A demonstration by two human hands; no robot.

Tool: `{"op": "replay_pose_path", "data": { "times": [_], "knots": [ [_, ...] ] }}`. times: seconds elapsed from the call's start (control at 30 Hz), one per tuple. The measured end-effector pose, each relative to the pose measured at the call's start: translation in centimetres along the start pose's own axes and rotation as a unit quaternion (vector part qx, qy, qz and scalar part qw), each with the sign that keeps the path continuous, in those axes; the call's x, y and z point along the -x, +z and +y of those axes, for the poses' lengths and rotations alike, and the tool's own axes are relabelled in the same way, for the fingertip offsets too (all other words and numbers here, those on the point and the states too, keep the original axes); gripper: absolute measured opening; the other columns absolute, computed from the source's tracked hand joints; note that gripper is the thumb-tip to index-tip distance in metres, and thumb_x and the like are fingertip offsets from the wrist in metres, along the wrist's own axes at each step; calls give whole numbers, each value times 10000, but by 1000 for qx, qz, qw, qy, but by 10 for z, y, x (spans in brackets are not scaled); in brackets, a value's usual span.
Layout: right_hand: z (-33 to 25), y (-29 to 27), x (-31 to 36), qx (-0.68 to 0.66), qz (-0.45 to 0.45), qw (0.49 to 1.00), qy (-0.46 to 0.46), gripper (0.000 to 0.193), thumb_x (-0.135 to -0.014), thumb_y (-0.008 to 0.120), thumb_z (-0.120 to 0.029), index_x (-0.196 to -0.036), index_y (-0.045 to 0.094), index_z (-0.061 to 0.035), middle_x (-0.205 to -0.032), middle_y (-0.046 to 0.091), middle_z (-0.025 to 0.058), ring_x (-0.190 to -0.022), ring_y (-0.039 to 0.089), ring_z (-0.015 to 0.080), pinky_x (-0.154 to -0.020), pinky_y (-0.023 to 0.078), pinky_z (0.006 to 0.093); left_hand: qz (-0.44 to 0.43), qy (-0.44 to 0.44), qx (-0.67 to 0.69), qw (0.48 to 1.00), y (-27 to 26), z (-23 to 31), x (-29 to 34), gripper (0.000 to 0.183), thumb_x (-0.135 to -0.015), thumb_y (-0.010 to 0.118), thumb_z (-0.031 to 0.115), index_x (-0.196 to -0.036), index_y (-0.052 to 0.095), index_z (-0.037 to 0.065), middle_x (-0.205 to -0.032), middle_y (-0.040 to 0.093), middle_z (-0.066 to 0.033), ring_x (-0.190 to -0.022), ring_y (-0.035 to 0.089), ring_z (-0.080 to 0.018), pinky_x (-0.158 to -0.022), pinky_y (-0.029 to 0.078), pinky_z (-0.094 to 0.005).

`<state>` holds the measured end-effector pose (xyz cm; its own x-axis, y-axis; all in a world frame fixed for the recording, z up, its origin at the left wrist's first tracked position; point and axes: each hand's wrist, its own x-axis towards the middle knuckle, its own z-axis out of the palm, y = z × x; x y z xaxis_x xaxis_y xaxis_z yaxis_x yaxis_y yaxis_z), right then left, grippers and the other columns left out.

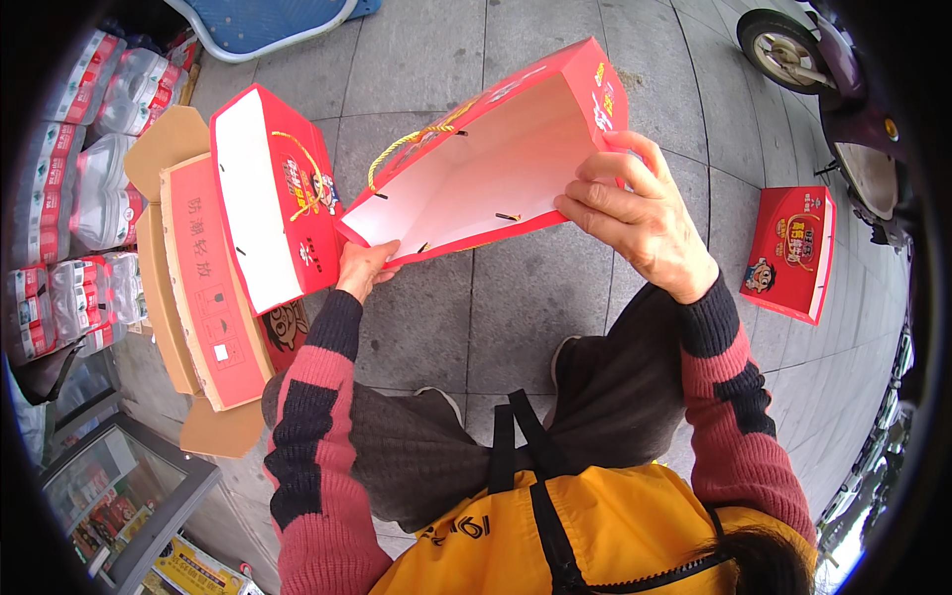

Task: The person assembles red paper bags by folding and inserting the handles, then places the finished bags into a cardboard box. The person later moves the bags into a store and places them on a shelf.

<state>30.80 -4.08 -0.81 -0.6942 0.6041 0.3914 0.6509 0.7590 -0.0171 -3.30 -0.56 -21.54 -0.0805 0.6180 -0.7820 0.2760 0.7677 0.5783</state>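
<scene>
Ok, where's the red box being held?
Upper middle of the head view: the red box is held between the left hand and right hand, right of the cardboard carton.

Shopfront pavement (550, 297), stacked bottle packs (104, 193)

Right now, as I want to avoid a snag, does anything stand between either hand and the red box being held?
Nothing visible does: the left hand holds the red box at its left end, the right hand at its right end. A second red box sits close on the left, but not between.
</scene>
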Motion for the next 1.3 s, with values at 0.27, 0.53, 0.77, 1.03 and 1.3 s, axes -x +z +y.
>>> {"op": "replay_pose_path", "data": {
  "times": [0.27, 0.53, 0.77, 1.03, 1.3],
  "knots": [
    [-9, 2, -1, -13, -6, 1000, -8, 296, -604, 641, -125, -882, 683, -30, -907, 620, 14, -1032, 566, 185, -1018, 410, 464, -96, -13, 132, 987, -16, 2, -3, 550, -761, 552, -42, -1294, 421, -24, -1178, 576, -198, -994, 646, -333, -803, 587, -471],
    [-4, -2, 0, -3, -7, 1000, 5, 305, -595, 645, -130, -879, 692, -31, -898, 621, 12, -1036, 565, 189, -1027, 400, 466, -78, 20, -285, 955, -37, 3, 2, 770, -710, 458, -123, -1449, 270, -14, -1316, 501, -275, -1201, 519, -460, -924, 531, -491],
    [-3, -1, 37, 9, -41, 996, 73, 271, -655, 642, -135, -902, 702, -42, -915, 630, 11, -1049, 552, 189, -1054, 351, 465, -181, -33, 46, 982, -23, 19, 22, 419, -917, 509, 77, -1265, 433, -143, -1208, 570, -292, -1028, 647, -406, -801, 589, -425],
    [-37, 25, 70, -32, -237, 913, 332, 120, -711, 703, -110, -820, 704, -61, -884, 650, 46, -1032, 546, 221, -959, 359, 470, -149, 78, 50, 985, 44, 4, 40, 383, -974, 480, 179, -1153, 526, -156, -1100, 625, -253, -915, 683, -333, -796, 579, -396],
    [-94, 152, 24, -225, -196, 877, 377, 178, -768, 634, -32, -927, 687, 28, -774, 655, 202, -850, 633, 372, -772, 512, 417, -131, 51, 82, 987, 56, 7, 47, 357, -985, 463, 165, -1200, 523, -114, -1182, 593, -221, -1085, 617, -320, -906, 531, -442]
  ]
}}
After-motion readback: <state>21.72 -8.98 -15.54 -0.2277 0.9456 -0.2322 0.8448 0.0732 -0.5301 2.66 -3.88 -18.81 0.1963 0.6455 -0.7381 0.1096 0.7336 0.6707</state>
